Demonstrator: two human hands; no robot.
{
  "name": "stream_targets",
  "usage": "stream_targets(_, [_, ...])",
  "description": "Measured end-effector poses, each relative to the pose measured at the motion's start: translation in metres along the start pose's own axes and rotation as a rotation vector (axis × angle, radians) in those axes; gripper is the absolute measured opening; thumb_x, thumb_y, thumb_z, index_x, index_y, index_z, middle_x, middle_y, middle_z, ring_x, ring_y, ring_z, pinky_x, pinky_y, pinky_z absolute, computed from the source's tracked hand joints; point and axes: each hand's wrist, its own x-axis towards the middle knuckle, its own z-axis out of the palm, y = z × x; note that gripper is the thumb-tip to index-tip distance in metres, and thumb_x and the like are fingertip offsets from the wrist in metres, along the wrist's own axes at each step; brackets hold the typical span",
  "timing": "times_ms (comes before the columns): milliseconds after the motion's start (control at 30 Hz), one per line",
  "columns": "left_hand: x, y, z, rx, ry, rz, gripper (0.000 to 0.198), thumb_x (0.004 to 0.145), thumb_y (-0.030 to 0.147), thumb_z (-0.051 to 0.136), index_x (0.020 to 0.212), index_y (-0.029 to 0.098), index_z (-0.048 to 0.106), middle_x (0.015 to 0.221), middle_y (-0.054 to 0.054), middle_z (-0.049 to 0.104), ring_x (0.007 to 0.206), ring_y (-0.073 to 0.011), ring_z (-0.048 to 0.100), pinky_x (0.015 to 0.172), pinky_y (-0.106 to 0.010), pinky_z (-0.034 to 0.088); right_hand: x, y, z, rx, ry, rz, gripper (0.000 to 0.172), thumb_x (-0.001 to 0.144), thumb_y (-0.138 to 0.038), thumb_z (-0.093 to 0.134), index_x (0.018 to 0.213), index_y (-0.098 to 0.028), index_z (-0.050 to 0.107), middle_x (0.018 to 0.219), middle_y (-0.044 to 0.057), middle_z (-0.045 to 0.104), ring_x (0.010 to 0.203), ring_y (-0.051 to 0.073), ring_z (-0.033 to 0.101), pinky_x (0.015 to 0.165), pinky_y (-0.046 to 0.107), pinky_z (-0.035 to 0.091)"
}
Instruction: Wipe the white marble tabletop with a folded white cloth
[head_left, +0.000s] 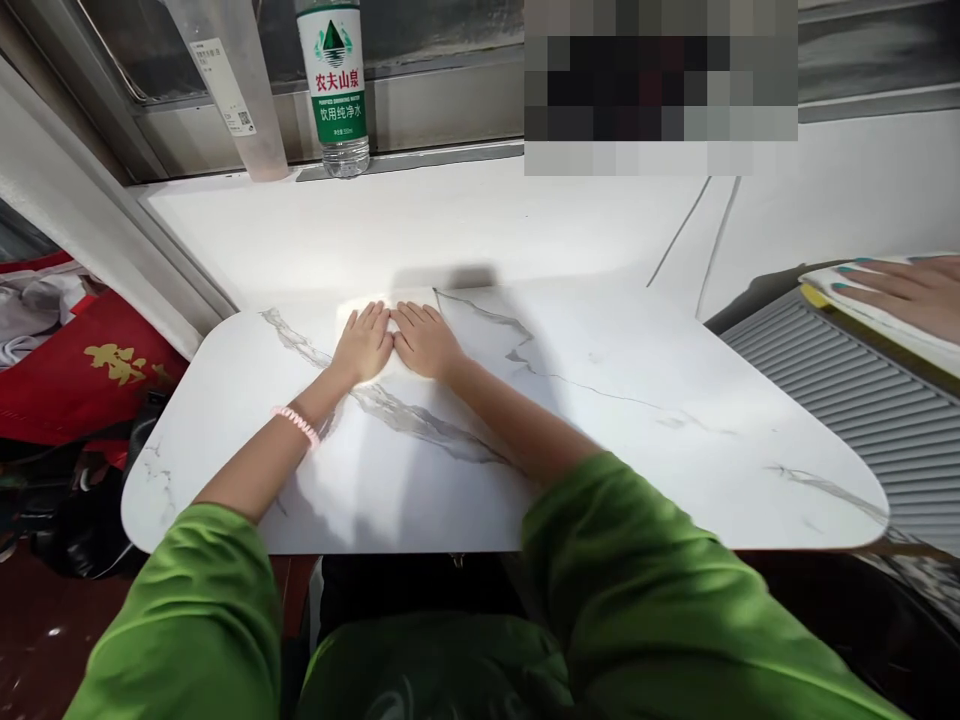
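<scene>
Side by side near the far edge of the white marble-patterned table [652, 470], both my hands lie palm down. My left hand [365, 345], below a pink coiled band [297, 424] on the forearm, has its fingers stretched forward. Flat beside it rests my right hand [427, 340], fingertips close to those of the left. Under both is a thin pale cream sheet [396, 372]; whether it is paper or cloth I cannot tell. Neither hand grips anything, and the palms hide most of the sheet.
A water bottle [336, 95] and a tall translucent plastic container [244, 120] stand on the window ledge. Red bags [97, 365] are at the left. Another person's hand [900, 290] lies on a white item at the right, above a grey ridged surface [847, 380].
</scene>
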Motion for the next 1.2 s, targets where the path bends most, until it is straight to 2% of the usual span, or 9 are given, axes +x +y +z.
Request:
stream_targets(267, [-0.115,0.113,0.003,-0.129,0.074,0.193,0.055,0.095,0.026,0.032,0.147,0.008,0.035,0.153,-0.019,0.035,0.146,-0.0272,0.025,0.120,-0.053,0.019,-0.166,-0.016,-0.057,-0.067,-0.043,-0.049,0.056,0.094,-0.026,0.031,0.143,-0.004,0.044,0.150,0.019,0.042,0.143,0.028,0.033,0.115,0.050,0.029])
stream_targets(333, [-0.130,0.134,0.004,-0.149,0.061,0.245,0.057,0.095,0.027,0.033,0.148,0.007,0.034,0.153,-0.020,0.035,0.147,-0.0279,0.024,0.119,-0.055,0.020,-0.194,-0.019,-0.069,-0.080,-0.056,-0.021,0.057,0.092,-0.026,0.032,0.145,-0.006,0.042,0.150,0.018,0.041,0.144,0.028,0.032,0.115,0.052,0.030])
stream_targets(433, [-0.129,0.149,0.006,-0.153,0.021,0.284,0.057,0.094,0.026,0.033,0.145,0.002,0.037,0.152,-0.022,0.035,0.147,-0.0288,0.023,0.120,-0.055,0.019,-0.206,-0.016,-0.078,-0.088,-0.072,0.022,0.058,0.090,-0.025,0.033,0.143,-0.003,0.044,0.150,0.020,0.042,0.143,0.029,0.033,0.114,0.052,0.032])
stream_targets(500, [-0.112,0.151,0.008,-0.155,-0.006,0.283,0.057,0.093,0.026,0.033,0.143,-0.001,0.039,0.153,-0.022,0.035,0.146,-0.0291,0.025,0.121,-0.053,0.018,-0.198,-0.007,-0.077,-0.094,-0.076,0.059,0.057,0.089,-0.023,0.034,0.140,-0.001,0.046,0.148,0.021,0.044,0.141,0.029,0.036,0.114,0.050,0.032])
stream_targets(600, [-0.072,0.143,0.015,-0.175,-0.014,0.259,0.057,0.091,0.023,0.034,0.142,0.000,0.041,0.152,-0.021,0.036,0.145,-0.0276,0.028,0.121,-0.051,0.016,-0.168,0.015,-0.071,-0.111,-0.066,0.124,0.055,0.087,-0.020,0.035,0.138,-0.002,0.049,0.146,0.020,0.048,0.138,0.029,0.040,0.113,0.048,0.031])
stream_targets(833, [0.051,0.106,0.026,-0.163,-0.006,0.138,0.055,0.090,0.018,0.035,0.143,0.004,0.040,0.152,-0.016,0.039,0.144,-0.0237,0.031,0.121,-0.046,0.013,-0.060,0.087,-0.043,-0.052,-0.050,0.152,0.052,0.089,-0.016,0.035,0.137,-0.001,0.048,0.145,0.018,0.049,0.135,0.028,0.042,0.114,0.043,0.027])
stream_targets(933, [0.090,0.094,0.028,-0.128,0.001,0.093,0.055,0.091,0.017,0.034,0.144,0.003,0.039,0.153,-0.015,0.037,0.144,-0.0239,0.031,0.121,-0.045,0.014,-0.022,0.109,-0.033,-0.035,-0.027,0.198,0.051,0.089,-0.014,0.034,0.135,-0.003,0.050,0.143,0.016,0.052,0.133,0.026,0.044,0.113,0.041,0.027])
stream_targets(1067, [0.111,0.087,0.030,-0.095,0.014,0.081,0.054,0.093,0.017,0.030,0.145,0.007,0.040,0.154,-0.012,0.038,0.144,-0.0217,0.031,0.121,-0.043,0.014,0.000,0.121,-0.026,-0.039,-0.033,0.228,0.050,0.090,-0.015,0.032,0.136,-0.003,0.049,0.144,0.016,0.051,0.135,0.025,0.042,0.115,0.041,0.025])
stream_targets(1200, [0.105,0.089,0.030,-0.056,0.007,0.075,0.055,0.095,0.018,0.026,0.148,0.006,0.036,0.156,-0.012,0.033,0.146,-0.0209,0.027,0.121,-0.043,0.012,-0.004,0.122,-0.028,0.000,-0.080,0.222,0.054,0.092,-0.020,0.031,0.142,-0.002,0.042,0.151,0.016,0.041,0.142,0.025,0.032,0.119,0.042,0.019])
